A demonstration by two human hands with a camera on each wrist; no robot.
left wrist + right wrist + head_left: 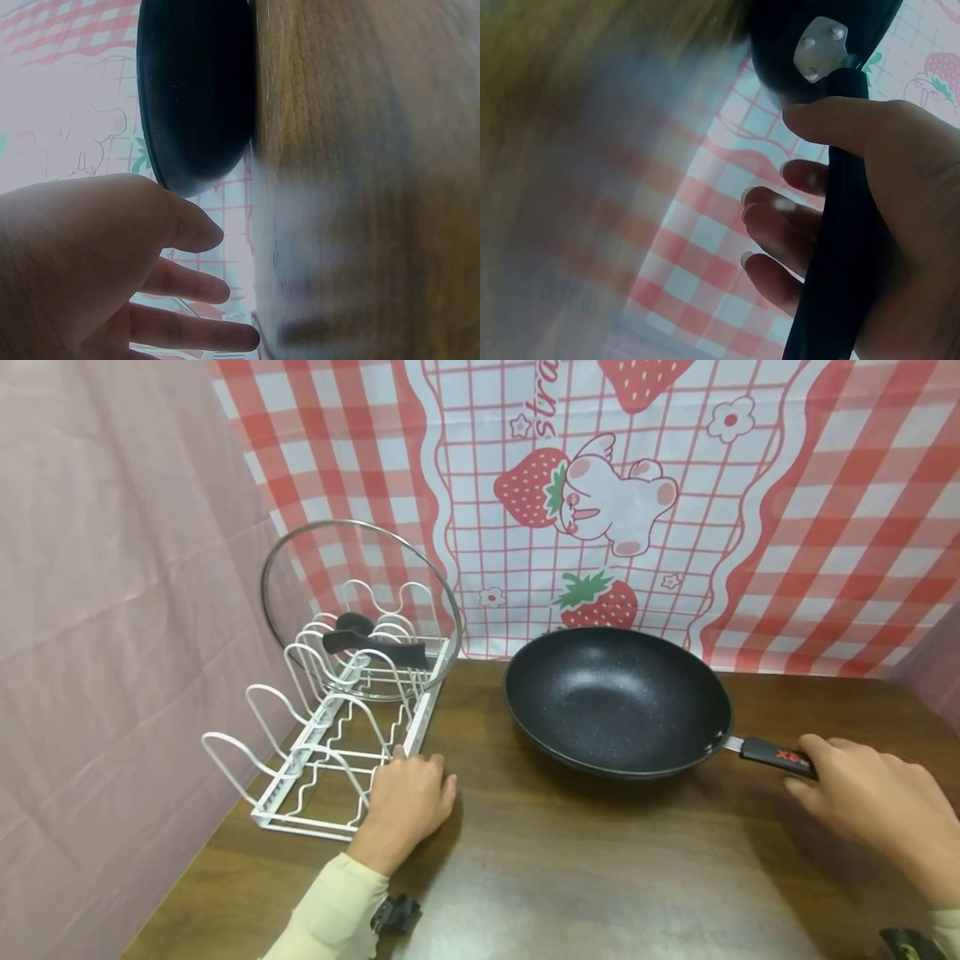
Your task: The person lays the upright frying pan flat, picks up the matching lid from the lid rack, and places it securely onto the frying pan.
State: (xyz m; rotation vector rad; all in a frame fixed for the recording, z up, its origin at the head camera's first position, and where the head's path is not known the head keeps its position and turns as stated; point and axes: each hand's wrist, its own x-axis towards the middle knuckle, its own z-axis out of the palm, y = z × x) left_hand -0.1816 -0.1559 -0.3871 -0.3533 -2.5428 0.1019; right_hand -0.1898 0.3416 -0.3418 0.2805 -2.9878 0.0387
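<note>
A black wok with a speckled inside is at the back, right of the middle of the table. My right hand grips its black handle. In the right wrist view the thumb lies across the handle near the riveted bracket, and the fingers curl behind. My left hand is beside the right side of a white wire rack, fingertips by its frame; whether they touch it is unclear. Those fingers look loosely extended, with nothing in them.
A glass lid with a metal rim and black handle stands upright among the rack's rear loops. Behind the brown wooden table hangs a checked strawberry cloth. A pink cloth hangs along the left.
</note>
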